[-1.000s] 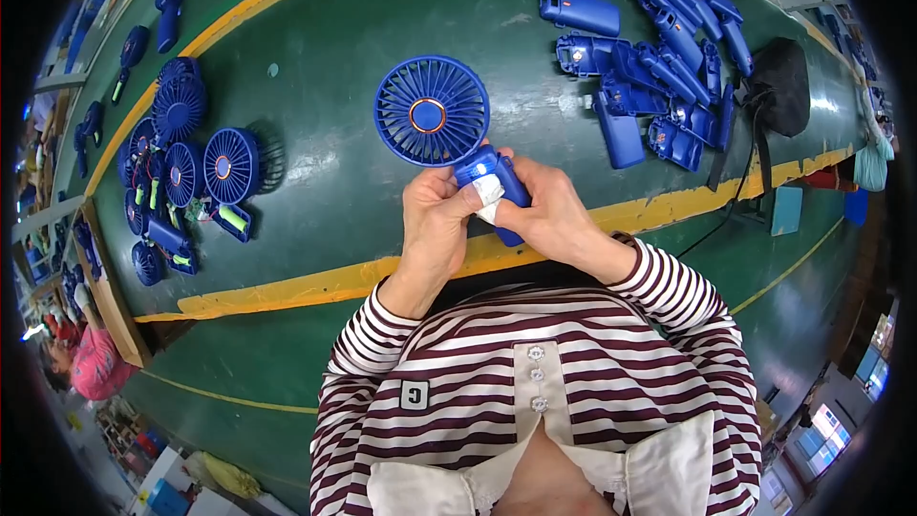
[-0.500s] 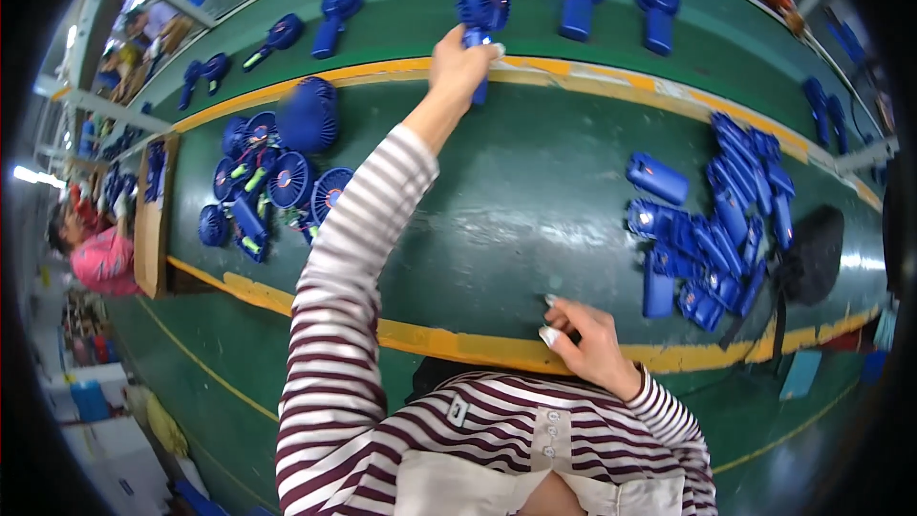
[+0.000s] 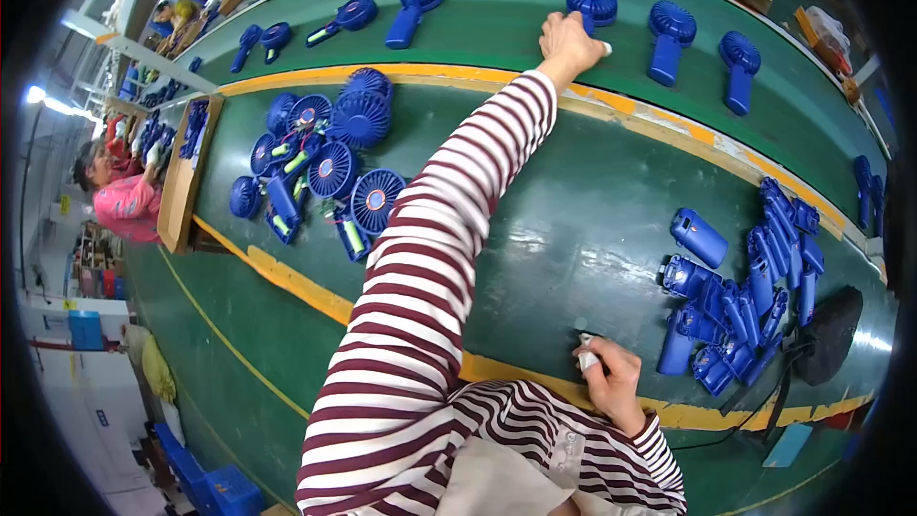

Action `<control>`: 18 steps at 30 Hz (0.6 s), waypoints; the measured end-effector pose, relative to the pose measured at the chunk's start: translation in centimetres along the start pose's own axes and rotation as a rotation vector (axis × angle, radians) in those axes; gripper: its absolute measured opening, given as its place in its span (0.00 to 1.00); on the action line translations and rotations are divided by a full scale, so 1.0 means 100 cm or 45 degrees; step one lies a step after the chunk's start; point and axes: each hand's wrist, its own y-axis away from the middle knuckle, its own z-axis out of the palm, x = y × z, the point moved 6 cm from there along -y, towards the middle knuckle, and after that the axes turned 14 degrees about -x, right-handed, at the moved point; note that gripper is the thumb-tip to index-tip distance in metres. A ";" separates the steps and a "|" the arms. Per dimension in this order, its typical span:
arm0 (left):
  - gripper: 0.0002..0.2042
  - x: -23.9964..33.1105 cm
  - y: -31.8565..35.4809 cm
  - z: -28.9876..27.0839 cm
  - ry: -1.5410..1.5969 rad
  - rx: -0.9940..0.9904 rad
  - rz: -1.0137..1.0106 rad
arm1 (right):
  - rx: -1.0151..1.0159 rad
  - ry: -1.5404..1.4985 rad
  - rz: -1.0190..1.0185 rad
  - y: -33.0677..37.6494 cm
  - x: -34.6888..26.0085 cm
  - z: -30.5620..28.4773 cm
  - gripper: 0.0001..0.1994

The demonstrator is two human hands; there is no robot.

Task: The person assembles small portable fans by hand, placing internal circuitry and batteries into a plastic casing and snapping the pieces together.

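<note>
My left hand (image 3: 570,46) reaches across to the green belt and is closed over the handle of a blue handheld fan (image 3: 592,2). The fan's round head shows past my fingers, while its handle is mostly hidden. Close to the table's near edge, my right hand (image 3: 616,382) is loosely curled, its thumb and forefinger tips wrapped in white, with nothing visible in it. Other blue handheld fans flank the held one on the belt, such as a fan (image 3: 671,38) to its right and a fan (image 3: 416,8) to its left.
On the table's left lies a pile of fan heads (image 3: 331,169) with wires and yellow-green cells. Blue handle shells (image 3: 731,306) are heaped at the right beside a black object (image 3: 829,334). A yellow-edged rail (image 3: 659,126) divides table from belt. A person in pink (image 3: 129,201) sits far left.
My left hand has carried the fan from over the rail onto the belt, setting it lower among the others. The right hand's thumb and forefinger have drawn together. The whole view has shifted.
</note>
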 end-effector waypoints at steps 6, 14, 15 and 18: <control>0.31 -0.031 0.160 -0.050 0.005 0.032 0.436 | 0.019 0.018 -0.024 0.005 0.008 0.002 0.08; 0.48 -0.190 0.191 -0.180 -0.568 0.152 -0.138 | 0.076 0.025 0.041 0.004 -0.001 0.009 0.06; 0.47 -0.203 0.186 -0.183 -0.570 0.057 -0.127 | 0.085 0.041 0.040 0.005 0.000 0.010 0.06; 0.43 -0.205 0.185 -0.189 -0.496 -0.019 -0.135 | 0.110 0.033 0.073 0.008 0.002 0.011 0.07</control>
